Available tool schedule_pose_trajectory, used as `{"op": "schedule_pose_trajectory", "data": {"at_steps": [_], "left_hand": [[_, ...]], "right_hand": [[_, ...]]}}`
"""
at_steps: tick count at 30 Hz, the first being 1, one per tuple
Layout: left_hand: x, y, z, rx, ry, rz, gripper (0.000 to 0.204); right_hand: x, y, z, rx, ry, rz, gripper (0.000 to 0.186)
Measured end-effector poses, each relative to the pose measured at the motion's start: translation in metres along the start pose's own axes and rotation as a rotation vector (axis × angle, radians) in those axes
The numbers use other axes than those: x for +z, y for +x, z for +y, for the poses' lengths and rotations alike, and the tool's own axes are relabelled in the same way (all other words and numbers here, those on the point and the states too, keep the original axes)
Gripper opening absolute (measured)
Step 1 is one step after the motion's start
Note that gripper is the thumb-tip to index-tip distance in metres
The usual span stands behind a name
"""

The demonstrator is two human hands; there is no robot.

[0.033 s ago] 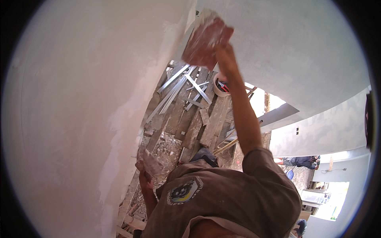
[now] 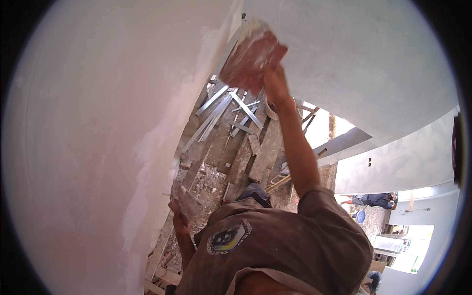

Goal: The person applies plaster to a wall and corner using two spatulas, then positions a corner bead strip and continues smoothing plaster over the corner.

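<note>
My right arm stretches up and forward, and my right hand grips a flat reddish board smeared with white plaster. The board is near the edge of the plastered wall on my left; whether it touches cannot be told. Low on the left, beside that wall, my left hand is closed around a flat, plaster-smeared plate whose exact kind I cannot make out. The handles of both tools are hidden by my fingers. Paler damp-looking patches run along the wall near its edge.
Metal profile strips lie across rough wooden planks below. A bucket is partly behind my right wrist. On the right, a grey curved wall rises. Farther off are another person and a blue bucket.
My right hand has come down a little and slightly left with the reddish board, now covering more of the bucket. The left hand has hardly moved.
</note>
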State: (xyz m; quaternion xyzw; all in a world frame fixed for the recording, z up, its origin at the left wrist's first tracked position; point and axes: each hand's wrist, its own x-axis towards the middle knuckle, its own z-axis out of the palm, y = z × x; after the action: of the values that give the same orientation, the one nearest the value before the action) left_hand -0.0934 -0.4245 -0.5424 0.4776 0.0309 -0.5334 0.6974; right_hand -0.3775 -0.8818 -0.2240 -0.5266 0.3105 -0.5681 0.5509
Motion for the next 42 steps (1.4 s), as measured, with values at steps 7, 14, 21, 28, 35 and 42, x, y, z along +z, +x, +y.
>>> {"op": "schedule_pose_trajectory", "data": {"at_steps": [7, 14, 21, 28, 35, 42], "left_hand": [[0.007, -0.017, 0.012, -0.009, 0.133, 0.018, 0.041], [-0.025, -0.064, 0.044, -0.002, 0.321, 0.077, 0.041], [-0.038, -0.089, 0.042, -0.032, 0.420, 0.117, 0.041], [-0.030, -0.107, 0.045, 0.054, 0.644, 0.090, 0.041], [-0.016, -0.114, 0.053, 0.087, 0.773, 0.090, 0.042], [-0.127, -0.139, 0.063, 0.020, 0.915, 0.073, 0.060]], "right_hand": [[0.058, -0.039, 0.094, -0.024, 0.981, 0.205, 0.038], [0.084, -0.011, 0.124, -0.090, 1.216, 0.396, 0.041], [0.074, 0.037, 0.137, -0.117, 1.242, 0.359, 0.046], [0.082, 0.054, 0.125, -0.223, 1.268, 0.445, 0.043], [0.066, 0.106, 0.143, -0.259, 1.248, 0.471, 0.035], [0.112, 0.066, 0.136, -0.107, 1.126, 0.412, 0.040]]}}
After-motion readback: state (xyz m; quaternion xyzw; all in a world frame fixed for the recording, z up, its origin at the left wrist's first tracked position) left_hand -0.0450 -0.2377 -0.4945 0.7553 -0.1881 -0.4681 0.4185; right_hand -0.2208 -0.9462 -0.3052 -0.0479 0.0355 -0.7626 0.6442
